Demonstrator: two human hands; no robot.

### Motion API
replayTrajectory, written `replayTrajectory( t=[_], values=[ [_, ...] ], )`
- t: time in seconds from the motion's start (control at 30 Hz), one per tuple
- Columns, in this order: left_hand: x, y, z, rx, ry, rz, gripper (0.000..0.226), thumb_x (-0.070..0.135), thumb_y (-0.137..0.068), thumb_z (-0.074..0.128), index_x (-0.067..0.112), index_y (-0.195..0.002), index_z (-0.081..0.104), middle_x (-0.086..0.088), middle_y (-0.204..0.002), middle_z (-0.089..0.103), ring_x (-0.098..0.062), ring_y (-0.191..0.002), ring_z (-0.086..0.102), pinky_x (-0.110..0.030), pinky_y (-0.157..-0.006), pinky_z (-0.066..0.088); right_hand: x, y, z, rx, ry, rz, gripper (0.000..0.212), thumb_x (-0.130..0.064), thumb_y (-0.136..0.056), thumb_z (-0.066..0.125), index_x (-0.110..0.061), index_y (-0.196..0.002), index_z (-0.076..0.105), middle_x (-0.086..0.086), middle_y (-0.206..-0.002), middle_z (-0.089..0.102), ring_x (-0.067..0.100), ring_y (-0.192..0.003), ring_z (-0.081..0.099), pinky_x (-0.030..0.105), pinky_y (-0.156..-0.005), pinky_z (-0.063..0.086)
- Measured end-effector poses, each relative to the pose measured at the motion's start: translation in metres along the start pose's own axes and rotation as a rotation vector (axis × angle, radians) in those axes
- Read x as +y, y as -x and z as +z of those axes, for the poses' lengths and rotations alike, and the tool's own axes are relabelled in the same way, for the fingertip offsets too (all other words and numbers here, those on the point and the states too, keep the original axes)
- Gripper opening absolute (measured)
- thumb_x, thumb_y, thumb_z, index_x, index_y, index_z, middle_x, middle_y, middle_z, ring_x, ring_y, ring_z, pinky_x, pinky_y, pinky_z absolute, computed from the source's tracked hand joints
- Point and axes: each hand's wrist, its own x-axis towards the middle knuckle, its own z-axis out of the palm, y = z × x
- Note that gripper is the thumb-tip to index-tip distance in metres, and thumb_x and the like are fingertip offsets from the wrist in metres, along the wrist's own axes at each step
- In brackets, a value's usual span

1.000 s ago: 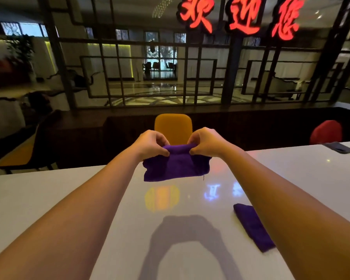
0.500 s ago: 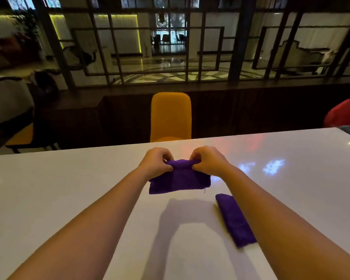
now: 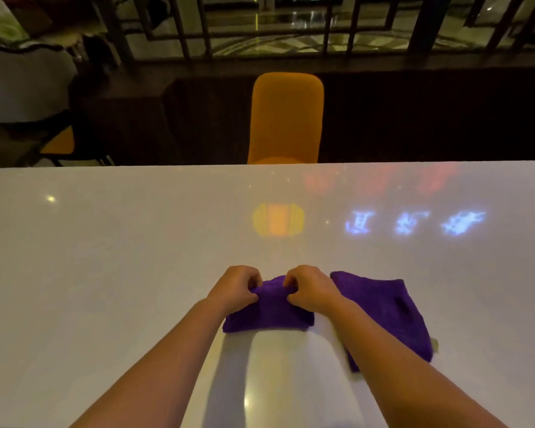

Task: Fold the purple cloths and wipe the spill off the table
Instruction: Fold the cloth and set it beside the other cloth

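Note:
A folded purple cloth (image 3: 269, 313) rests on the glossy white table (image 3: 105, 257) right in front of me. My left hand (image 3: 235, 288) pinches its far edge on the left side. My right hand (image 3: 309, 288) pinches the same edge on the right side. Both hands are closed on the fabric. A second purple cloth (image 3: 389, 310), folded flat, lies on the table just to the right, partly under my right forearm. No spill shows on the table.
An orange chair (image 3: 286, 118) stands tucked at the table's far edge. Another orange seat (image 3: 59, 143) is off to the far left. A dark railing and low wall run behind them. The tabletop carries orange and blue light reflections.
Both hands have brought the cloth down from mid-air onto the table, nearer to me. The view has tilted downward. The second cloth now lies close beside the held one.

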Motion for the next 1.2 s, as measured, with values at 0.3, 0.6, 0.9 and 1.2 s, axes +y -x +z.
replayTrajectory(
  t=[0.3, 0.6, 0.9, 1.2],
  values=[
    [-0.012, 0.002, 0.025, -0.108, -0.091, 0.029, 0.032, 0.011, -0.068, 0.067, 0.015, -0.100, 0.062, -0.003, -0.102, 0.065, -0.019, -0.092, 0.058, -0.031, -0.079, 0.049, 0.008, 0.003, 0.018, -0.065, 0.078, -0.022, 0.037, -0.024, -0.072, 0.069, -0.021, -0.107, 0.057, 0.004, -0.115, 0.052, 0.021, -0.096, 0.052, 0.032, -0.080, 0.049],
    [0.041, -0.002, -0.028, 0.023, -0.339, 0.055, 0.085, 0.043, -0.074, 0.070, 0.029, -0.143, 0.024, -0.001, -0.152, 0.031, -0.023, -0.139, 0.028, -0.047, -0.114, 0.018, -0.009, 0.021, -0.065, 0.160, 0.192, -0.024, 0.073, -0.036, -0.075, 0.071, -0.025, -0.138, 0.035, 0.006, -0.147, 0.032, 0.027, -0.128, 0.040, 0.041, -0.096, 0.045],
    [0.139, 0.011, -0.058, 0.542, -0.394, 0.236, 0.090, 0.055, -0.077, 0.060, 0.035, -0.145, 0.005, -0.002, -0.159, 0.011, -0.026, -0.145, 0.011, -0.054, -0.114, 0.010, -0.020, 0.090, -0.153, 0.644, 0.326, -0.037, 0.074, -0.047, -0.080, 0.063, -0.026, -0.142, 0.028, 0.004, -0.156, 0.019, 0.029, -0.139, 0.029, 0.044, -0.106, 0.035],
    [0.184, 0.020, 0.024, 0.211, -0.343, 0.234, 0.081, 0.041, -0.082, 0.063, 0.031, -0.145, 0.013, -0.001, -0.158, 0.015, -0.022, -0.144, 0.016, -0.050, -0.116, 0.006, 0.062, 0.133, -0.132, 0.472, 0.287, 0.097, 0.067, -0.035, -0.084, 0.064, -0.022, -0.141, 0.031, 0.005, -0.153, 0.028, 0.028, -0.136, 0.034, 0.039, -0.106, 0.036]
  ],
)
